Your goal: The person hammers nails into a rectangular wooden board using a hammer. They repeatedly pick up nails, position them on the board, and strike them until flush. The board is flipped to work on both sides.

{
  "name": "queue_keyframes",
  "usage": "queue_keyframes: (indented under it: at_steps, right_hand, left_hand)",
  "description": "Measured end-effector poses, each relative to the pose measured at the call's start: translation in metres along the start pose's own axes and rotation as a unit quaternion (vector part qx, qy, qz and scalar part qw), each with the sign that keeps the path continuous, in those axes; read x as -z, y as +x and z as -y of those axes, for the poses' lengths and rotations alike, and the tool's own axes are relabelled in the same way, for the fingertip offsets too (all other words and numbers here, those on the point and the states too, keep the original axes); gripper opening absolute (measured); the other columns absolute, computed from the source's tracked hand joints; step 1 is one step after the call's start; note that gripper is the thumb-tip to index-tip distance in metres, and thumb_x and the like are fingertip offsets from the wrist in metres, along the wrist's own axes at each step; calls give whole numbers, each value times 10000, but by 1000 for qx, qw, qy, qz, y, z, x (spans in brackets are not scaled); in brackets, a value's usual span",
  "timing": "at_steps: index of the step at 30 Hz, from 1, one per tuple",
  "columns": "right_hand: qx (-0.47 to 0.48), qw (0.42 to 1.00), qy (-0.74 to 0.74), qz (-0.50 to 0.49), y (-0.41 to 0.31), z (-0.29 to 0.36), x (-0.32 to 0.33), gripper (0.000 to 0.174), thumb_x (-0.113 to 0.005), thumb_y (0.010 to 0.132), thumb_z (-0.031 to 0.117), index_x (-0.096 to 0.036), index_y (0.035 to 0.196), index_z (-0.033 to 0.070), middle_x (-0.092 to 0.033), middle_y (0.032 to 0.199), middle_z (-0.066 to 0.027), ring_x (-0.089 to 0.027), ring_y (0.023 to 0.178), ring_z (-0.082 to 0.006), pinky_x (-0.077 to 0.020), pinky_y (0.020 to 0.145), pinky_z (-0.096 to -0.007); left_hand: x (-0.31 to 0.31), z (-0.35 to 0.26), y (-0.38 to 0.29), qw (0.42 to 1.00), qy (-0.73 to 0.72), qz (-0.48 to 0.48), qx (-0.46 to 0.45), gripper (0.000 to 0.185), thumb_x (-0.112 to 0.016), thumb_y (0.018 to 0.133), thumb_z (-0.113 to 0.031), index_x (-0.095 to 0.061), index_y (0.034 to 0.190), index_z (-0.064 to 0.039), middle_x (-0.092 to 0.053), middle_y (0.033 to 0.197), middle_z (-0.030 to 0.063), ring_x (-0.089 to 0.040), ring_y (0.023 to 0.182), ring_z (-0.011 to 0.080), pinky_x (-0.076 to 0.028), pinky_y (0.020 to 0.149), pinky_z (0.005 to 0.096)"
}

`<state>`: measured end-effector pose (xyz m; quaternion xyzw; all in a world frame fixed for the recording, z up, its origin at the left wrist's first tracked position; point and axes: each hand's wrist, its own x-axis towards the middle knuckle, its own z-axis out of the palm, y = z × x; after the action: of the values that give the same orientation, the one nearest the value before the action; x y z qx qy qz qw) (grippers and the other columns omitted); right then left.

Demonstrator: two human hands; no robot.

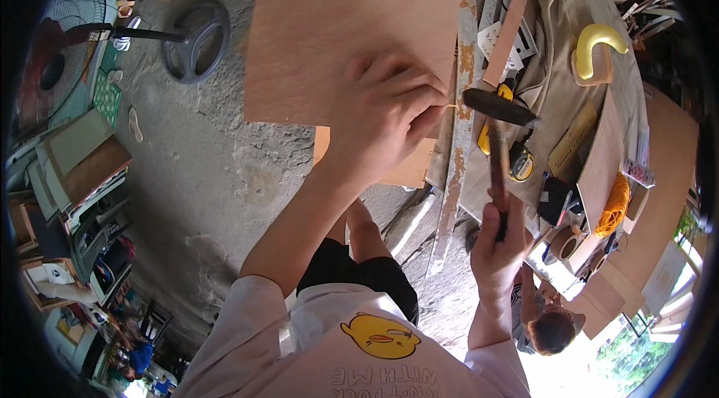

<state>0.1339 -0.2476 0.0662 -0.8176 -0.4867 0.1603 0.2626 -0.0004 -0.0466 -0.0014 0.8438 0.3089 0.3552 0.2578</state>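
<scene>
My left hand [396, 100] rests along the edge of a plywood panel [354, 16]. Its thumb and fingertips pinch a thin nail-like pin [451, 105], which points right, out past the panel's edge. Whether it is a nail or a wooden sliver is too small to tell. My right hand [500, 255] grips the handle of a hammer [499, 156]. The dark hammer head lies just right of the pin, its near face apart from the pin's end. Below my left wrist, a second wooden board [413, 165] shows partly. A long paint-worn strip [465, 61] runs beside the panel.
On the cloth-covered bench at right lie a tape measure [521, 165], a yellow curved object [590, 50], orange string [613, 207] and a tape roll [563, 243]. Another person [547, 325] is at lower right. A fan's base [196, 42] stands on the concrete floor at left.
</scene>
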Motion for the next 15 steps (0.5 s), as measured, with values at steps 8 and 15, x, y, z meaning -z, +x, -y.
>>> queue_keyframes:
  at_steps: [8, 15]
  right_hand:
    - [25, 999, -32, -13, -4, -5, -3, 256, -591, 1024, 177, -601, 1141, -50, -626, 682, -131, -660, 551, -218, -473, 506, -310]
    - [28, 986, 89, -141, -19, 1, 3, 213, -565, 1010, 130, -606, 1029, -78, -617, 643, -104, -596, 516, -189, -489, 512, -306]
  left_hand:
    - [6, -2, 5, 997, -65, -8, 38, 261, -703, 804, 9, -709, 1033, -116, -729, 1103, -19, -638, 1022, 230, -439, 918, 392]
    - [-2, 2, 0, 999, -1, 9, 39, 371, -656, 787, 42, -692, 1131, -95, -687, 1184, -10, -585, 1119, 234, -406, 981, 411]
